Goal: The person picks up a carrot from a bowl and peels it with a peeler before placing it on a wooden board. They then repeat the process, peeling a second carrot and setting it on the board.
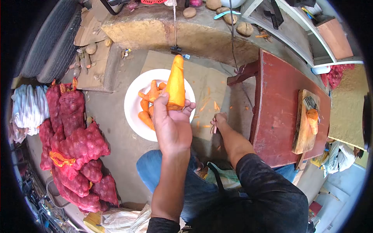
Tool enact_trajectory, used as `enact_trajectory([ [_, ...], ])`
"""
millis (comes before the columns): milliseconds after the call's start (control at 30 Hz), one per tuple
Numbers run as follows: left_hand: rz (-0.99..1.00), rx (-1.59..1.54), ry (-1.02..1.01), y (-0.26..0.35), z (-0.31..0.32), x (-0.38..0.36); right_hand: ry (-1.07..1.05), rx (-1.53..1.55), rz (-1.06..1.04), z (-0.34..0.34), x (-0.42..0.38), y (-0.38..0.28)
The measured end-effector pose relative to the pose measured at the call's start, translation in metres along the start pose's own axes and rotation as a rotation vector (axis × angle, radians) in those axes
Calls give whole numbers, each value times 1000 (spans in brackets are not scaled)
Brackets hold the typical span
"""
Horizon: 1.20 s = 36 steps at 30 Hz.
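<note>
My left hand [173,130] is closed around the thick end of a large peeled carrot [176,83], its narrow tip pointing up and away. Below it on the floor is a white round plate [134,126] with several orange carrots [147,118], partly hidden by my hand. Lower and to the right, my right hand [220,119] is closed on a thin, pale tool, mostly hidden in the fingers; its kind cannot be made out. Orange peelings [216,105] lie scattered on the cardboard [202,87] near that hand.
Red mesh sacks [83,145] of round produce are piled at left, near stacked tires [54,46]. At right, a red wooden table [276,93] bears a cutting board [301,134] with a carrot piece [312,118] and a fork [310,102]. A concrete ledge [143,37] runs behind.
</note>
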<state>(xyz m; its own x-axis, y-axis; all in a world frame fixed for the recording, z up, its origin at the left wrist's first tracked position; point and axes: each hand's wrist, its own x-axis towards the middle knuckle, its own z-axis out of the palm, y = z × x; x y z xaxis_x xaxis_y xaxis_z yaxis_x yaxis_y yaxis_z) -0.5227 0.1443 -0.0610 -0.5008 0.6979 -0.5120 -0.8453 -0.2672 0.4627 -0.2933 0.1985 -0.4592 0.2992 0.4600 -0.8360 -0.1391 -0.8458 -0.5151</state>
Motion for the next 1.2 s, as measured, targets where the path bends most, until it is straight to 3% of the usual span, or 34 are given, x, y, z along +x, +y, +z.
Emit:
enact_trajectory([
  [100, 2, 0, -6, 2, -1, -1, -73, -80, -77, 11, 14, -18],
  [300, 27, -29, -29, 9, -2, -2, -78, -269, -40, 33, -2, -78],
  [500, -3, -19, 5, 10, -11, -3, -88, -197, -2, 10, -7, -69],
  [733, -5, -56, 53, 11, -12, 0, -61, -343, -62, -9, 6, -86],
  [833, -21, -54, 48, 7, -11, 5, 75, -247, 5, -18, 1, -72],
  [933, -30, -14, -5, 6, -6, 8, 267, -628, -533, -19, 10, -42],
  [1033, -50, 11, -75, 4, -8, 11, 197, -484, -306, 17, -38, -56],
  [1067, -51, 24, -90, 4, -10, 12, 156, -311, -223, 35, -80, -70],
  [1200, -50, 66, -93, 6, -8, 11, -471, 33, -242, 56, -132, -92],
])
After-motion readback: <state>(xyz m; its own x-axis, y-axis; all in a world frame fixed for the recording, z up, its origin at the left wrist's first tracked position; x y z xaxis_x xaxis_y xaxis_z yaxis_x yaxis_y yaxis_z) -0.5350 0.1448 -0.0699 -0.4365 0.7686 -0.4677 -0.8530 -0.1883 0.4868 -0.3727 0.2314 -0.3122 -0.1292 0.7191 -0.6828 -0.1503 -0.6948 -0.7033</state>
